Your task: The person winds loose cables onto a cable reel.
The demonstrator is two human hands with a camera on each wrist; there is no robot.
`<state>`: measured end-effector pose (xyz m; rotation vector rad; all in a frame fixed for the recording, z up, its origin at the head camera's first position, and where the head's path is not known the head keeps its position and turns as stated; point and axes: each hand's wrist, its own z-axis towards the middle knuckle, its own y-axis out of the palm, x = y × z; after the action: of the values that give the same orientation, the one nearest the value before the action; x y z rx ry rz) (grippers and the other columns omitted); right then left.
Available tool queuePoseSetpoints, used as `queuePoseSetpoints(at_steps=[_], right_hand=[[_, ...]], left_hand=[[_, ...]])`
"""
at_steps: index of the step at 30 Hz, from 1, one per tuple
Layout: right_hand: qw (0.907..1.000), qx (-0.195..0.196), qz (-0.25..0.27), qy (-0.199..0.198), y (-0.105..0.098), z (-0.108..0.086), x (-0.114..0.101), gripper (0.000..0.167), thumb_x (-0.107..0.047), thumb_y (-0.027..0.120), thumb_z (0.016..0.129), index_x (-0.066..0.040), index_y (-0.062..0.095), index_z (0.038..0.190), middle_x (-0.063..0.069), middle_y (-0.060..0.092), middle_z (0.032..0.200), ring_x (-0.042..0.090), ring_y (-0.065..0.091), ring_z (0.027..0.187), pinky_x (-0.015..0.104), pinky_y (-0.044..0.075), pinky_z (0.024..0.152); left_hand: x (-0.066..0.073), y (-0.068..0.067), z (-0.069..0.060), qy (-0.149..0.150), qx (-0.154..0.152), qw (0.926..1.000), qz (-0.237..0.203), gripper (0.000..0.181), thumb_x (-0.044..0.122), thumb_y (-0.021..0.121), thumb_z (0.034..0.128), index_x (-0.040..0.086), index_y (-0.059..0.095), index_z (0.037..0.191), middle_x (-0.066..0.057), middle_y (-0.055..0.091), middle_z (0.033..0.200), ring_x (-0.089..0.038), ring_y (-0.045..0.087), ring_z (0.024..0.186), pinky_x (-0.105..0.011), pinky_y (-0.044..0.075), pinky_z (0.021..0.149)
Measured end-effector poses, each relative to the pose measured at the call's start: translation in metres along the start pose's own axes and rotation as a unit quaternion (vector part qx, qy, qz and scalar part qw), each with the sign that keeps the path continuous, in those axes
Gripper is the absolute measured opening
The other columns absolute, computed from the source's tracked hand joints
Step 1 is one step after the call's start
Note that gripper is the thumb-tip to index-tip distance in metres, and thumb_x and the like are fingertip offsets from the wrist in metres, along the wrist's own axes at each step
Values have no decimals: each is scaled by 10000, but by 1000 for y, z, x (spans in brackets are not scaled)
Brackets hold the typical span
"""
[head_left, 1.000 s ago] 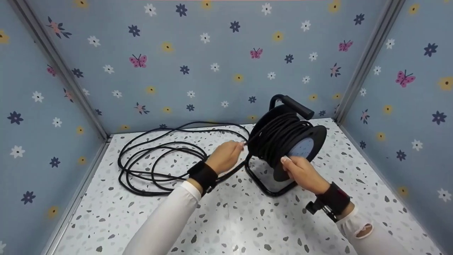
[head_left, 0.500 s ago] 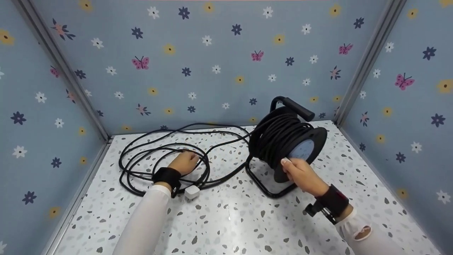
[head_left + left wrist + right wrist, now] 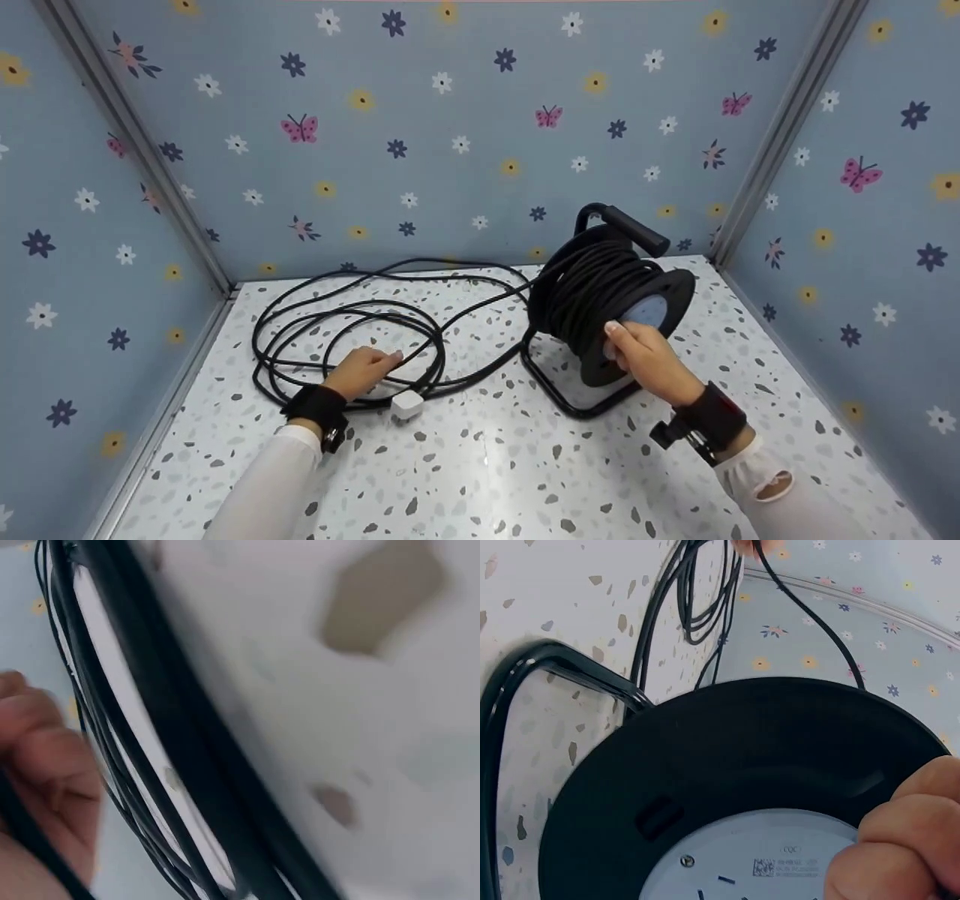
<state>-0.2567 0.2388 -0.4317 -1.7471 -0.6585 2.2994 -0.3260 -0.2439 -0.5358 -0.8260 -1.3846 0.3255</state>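
A black cable reel [image 3: 592, 296] stands tilted on its tubular frame [image 3: 559, 401], with many turns of black cable wound on its drum. My right hand [image 3: 651, 361] grips the reel at its near flange, beside the blue-grey centre disc [image 3: 742, 855]; the exact part inside the curled fingers is hidden. To the left, my left hand [image 3: 366, 371] holds the black cable [image 3: 484, 302] that runs up to the drum. In the left wrist view that cable crosses the palm under curled fingers [image 3: 52, 754]. Loose cable loops [image 3: 262, 322] lie about this hand.
A white plug [image 3: 407, 405] lies at the near side of the loops. The speckled white tabletop [image 3: 480, 480] is bounded by blue flowered panels [image 3: 450, 172] at the back and both sides. The reel's carrying handle [image 3: 634, 231] sticks up near the back panel.
My left hand has drawn back from beside the drum to the lower left, over the loops, uncovering the plug. My right hand has shifted slightly at the flange.
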Motion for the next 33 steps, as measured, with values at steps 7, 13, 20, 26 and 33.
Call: queuePoseSetpoints(at_steps=[7, 13, 20, 26, 33], right_hand=[[9998, 178, -60, 35, -11, 3, -4, 461, -191, 474, 1167, 146, 578, 870, -58, 444, 594, 49, 371, 519, 221, 310, 531], [9989, 401, 223, 71, -19, 7, -8, 436, -169, 467, 1165, 95, 572, 834, -55, 416, 568, 49, 359, 501, 212, 292, 507], [9936, 624, 923, 180, -32, 14, -8, 441, -160, 441, 1169, 27, 553, 786, -71, 354, 519, 26, 285, 449, 209, 230, 464], [9890, 801, 1217, 261, -49, 21, -2, 478, -185, 408, 1177, 20, 501, 755, -105, 317, 515, 7, 245, 442, 235, 169, 459], [9883, 879, 1207, 315, -71, 27, 9, 533, -231, 378, 1190, 43, 367, 734, -116, 284, 515, 14, 221, 442, 299, 139, 456]], left_hand=[[20, -6, -21, 280, -404, 9977, -468, 579, 349, 662, 1079, 216, 390, 586, 137, 303, 548, -58, 243, 503, -240, 235, 533], [35, 1, -26, 497, -987, 9901, -868, 581, 316, 661, 1082, 198, 424, 564, 137, 345, 531, -34, 265, 481, -206, 255, 515], [62, 20, -22, 658, -1596, 9827, -677, 604, 353, 575, 1124, 221, 417, 556, 132, 332, 523, -47, 237, 477, -214, 226, 496], [76, 35, -18, 613, -1254, 9901, -176, 630, 421, 426, 1173, 242, 404, 569, 129, 334, 527, -62, 254, 481, -235, 265, 502], [96, 49, -13, 1132, -569, 9909, 456, 567, 372, 391, 1188, 246, 378, 636, 122, 320, 575, -86, 291, 528, -412, 536, 716]])
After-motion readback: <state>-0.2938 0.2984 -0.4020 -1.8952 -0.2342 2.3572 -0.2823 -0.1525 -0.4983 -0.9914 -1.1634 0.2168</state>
